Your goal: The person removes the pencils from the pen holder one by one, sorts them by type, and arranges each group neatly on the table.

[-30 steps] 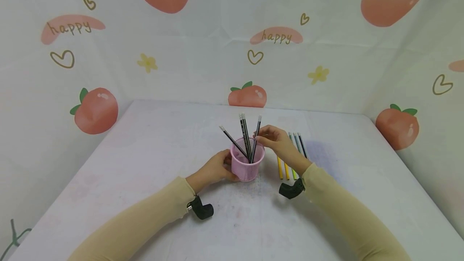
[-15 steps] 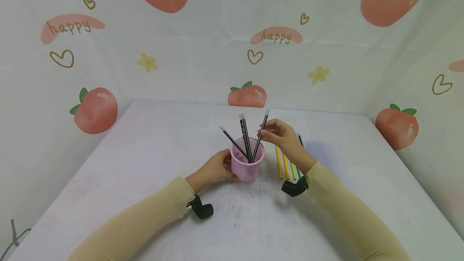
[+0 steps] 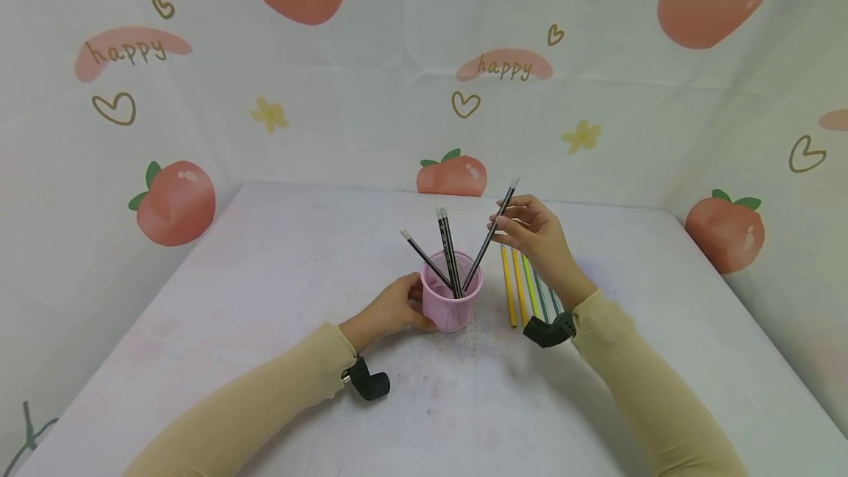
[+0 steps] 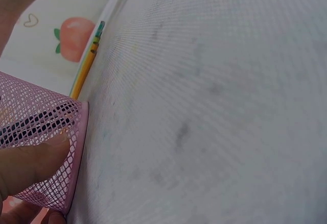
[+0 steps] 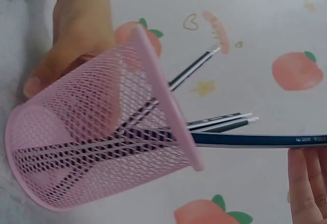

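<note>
A pink mesh pen holder (image 3: 447, 313) stands upright on the table, and my left hand (image 3: 391, 308) grips its side. In the left wrist view the thumb (image 4: 36, 165) presses on the mesh. Between the thumb and fingers of my right hand (image 3: 539, 238) is a dark striped pencil (image 3: 492, 232), tilted to the right, its lower end still inside the holder. Several other dark pencils (image 3: 450, 252) with silvery ends lean in the holder; one pencil (image 5: 194, 68) slants away from the rest. In the right wrist view only the fingertips (image 5: 306, 183) of the right hand show.
Right of the holder lies a row of pencils: yellow pencils (image 3: 509, 293), a green pencil (image 3: 530, 285) and darker ones partly hidden by the right wrist. A white cloth (image 3: 358, 124) with printed fruit hangs behind the table (image 3: 278, 256).
My right hand has moved up and to the right, drawing the held pencil partway out of the holder and tilting it further right. The left hand and holder have stayed put.
</note>
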A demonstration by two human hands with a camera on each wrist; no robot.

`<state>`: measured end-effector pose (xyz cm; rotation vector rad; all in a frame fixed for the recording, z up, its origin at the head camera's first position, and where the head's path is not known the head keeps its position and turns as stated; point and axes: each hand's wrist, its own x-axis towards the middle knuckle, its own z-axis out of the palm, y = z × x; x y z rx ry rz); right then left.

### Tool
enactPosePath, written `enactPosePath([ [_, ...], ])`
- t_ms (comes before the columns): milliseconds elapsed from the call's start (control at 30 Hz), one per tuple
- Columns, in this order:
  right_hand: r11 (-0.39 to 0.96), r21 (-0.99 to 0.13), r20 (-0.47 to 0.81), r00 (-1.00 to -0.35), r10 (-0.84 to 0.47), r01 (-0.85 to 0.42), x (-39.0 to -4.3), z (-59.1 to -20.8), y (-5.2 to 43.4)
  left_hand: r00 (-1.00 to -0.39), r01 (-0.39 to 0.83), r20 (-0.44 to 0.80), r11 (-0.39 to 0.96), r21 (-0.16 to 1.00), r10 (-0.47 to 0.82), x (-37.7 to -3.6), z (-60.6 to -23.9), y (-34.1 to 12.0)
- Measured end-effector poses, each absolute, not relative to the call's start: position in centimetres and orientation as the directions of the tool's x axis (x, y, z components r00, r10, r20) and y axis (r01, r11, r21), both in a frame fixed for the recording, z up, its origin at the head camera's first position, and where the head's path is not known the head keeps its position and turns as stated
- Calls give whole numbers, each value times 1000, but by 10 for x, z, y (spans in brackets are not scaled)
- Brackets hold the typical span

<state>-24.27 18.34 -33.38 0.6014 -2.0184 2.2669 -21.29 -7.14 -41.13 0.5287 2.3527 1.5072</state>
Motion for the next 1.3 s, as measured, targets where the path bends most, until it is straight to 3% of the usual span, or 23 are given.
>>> enactPosePath([
  [667, -396, -860, 362, -932, -25, -323, -238, -309, 221, -888, 145, -55, 391, 909, 457, -214, -413, -71],
  [900, -390, -856, 384, -922, -43, -338, -239, -308, 239, -891, 151, -52, 402, 903, 450, -214, -414, -72],
  [1300, -282, -913, 304, -953, 11, -294, -245, -318, 268, -889, 154, -50, 398, 904, 456, -215, -415, -71],
])
